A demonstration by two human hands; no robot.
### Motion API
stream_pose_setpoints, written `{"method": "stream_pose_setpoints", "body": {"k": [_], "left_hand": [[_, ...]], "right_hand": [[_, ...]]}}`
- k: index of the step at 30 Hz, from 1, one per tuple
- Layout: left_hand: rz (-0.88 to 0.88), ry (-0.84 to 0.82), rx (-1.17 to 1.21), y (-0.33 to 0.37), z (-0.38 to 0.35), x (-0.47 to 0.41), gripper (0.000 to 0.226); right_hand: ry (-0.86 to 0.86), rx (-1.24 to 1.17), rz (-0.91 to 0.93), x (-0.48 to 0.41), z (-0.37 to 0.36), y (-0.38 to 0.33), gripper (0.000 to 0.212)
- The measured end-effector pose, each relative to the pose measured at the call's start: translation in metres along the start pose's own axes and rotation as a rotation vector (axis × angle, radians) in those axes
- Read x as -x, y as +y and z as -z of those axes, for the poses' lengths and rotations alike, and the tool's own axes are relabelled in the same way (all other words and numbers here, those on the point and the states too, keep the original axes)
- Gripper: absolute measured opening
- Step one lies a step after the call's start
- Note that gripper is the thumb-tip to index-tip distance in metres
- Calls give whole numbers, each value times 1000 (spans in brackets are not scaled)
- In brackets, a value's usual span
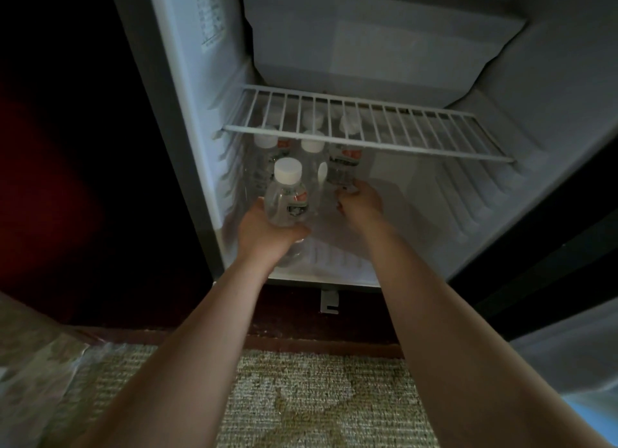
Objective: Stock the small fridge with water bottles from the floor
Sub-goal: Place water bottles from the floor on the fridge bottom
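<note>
**Fridge stocking: both hands inside the lower compartment**

- Left hand (pixel 267 236): closed round the lower body of a water bottle (pixel 287 196), with the fingers wrapped underneath. The white cap is up and the bottle leans slightly toward the camera. It sits at the front left of the small fridge (pixel 535 79). Cannot tell whether its base touches the fridge floor.
- Right hand (pixel 361 203): reaches further in, fingers curled on the bottom part of a second bottle (pixel 344 164). That bottle stands upright under the wire shelf (pixel 368 131).
- Stocked bottles (pixel 312 146): upright, white-capped, grouped at the left under the shelf. The rear caps show through the wires. The count is unclear in the dim light.
- Freezer box (pixel 368 46): above the shelf.
- Carpet (pixel 317 397): in front of the fridge, with crinkled plastic wrap (pixel 50 364) at the lower left.
</note>
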State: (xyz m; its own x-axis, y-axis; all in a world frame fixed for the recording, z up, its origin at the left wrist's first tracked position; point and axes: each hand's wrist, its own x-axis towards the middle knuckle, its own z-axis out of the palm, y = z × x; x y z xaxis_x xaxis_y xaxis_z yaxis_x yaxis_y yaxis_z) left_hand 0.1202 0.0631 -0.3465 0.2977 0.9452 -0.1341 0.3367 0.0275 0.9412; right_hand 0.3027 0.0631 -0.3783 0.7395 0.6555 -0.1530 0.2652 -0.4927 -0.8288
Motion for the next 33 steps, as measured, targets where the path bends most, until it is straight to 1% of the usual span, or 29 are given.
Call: {"method": "stream_pose_setpoints", "body": {"k": [3,5,6,8,10,11,12,13,15,16,17,18,20,22,23,25,26,28,30,31,33], "left_hand": [[10,6,-27,-1,0,1,53],[8,4,-44,-3,1,3,54],[2,1,-50,-2,1,6,53],[-7,2,-37,-1,2,10,52],[-9,1,-30,2,2,13,55],[-16,2,-21,4,1,14,54],[-34,4,-5,7,1,16,51],[-53,7,18,10,-1,18,47],[-92,10,62,13,-5,20,43],[-96,9,60,14,-7,22,41],[-100,12,58,15,-9,25,41],[-110,16,49,16,-11,27,44],[-117,16,-10,17,-14,29,56],[-147,7,-73,21,-14,30,52],[-163,0,-95,22,-15,30,50],[-177,-27,-119,21,-16,30,49],[-175,-43,-127,22,-16,31,47],[-127,-95,-39,24,-19,32,44],[-79,-139,118,30,-23,31,53],[-75,-143,168,33,-25,30,59],[-58,-115,251,33,-29,25,59]], "right_hand": [[-59,-4,-7,9,5,3,31],[-67,-50,-42,18,8,3,32],[-43,-101,-56,23,8,3,35],[68,-234,-51,39,9,3,41],[143,-399,-25,63,8,5,36],[124,-475,-7,76,9,6,32],[64,-531,15,89,12,8,32],[-36,-564,40,100,16,10,36],[-304,-568,105,115,27,13,52],[-428,-534,135,119,32,15,61],[-511,-472,169,121,36,15,67],[-547,-394,202,121,38,15,68],[-511,-275,247,121,35,15,61],[-421,-235,265,121,29,16,59],[-390,-217,274,120,26,18,62],[-355,-192,291,117,21,24,68],[-335,-194,293,114,19,26,67],[-270,-192,290,108,20,29,61],[-201,-179,286,98,22,30,58],[-172,-171,277,92,23,30,58],[-124,-156,226,80,25,31,58]]}}
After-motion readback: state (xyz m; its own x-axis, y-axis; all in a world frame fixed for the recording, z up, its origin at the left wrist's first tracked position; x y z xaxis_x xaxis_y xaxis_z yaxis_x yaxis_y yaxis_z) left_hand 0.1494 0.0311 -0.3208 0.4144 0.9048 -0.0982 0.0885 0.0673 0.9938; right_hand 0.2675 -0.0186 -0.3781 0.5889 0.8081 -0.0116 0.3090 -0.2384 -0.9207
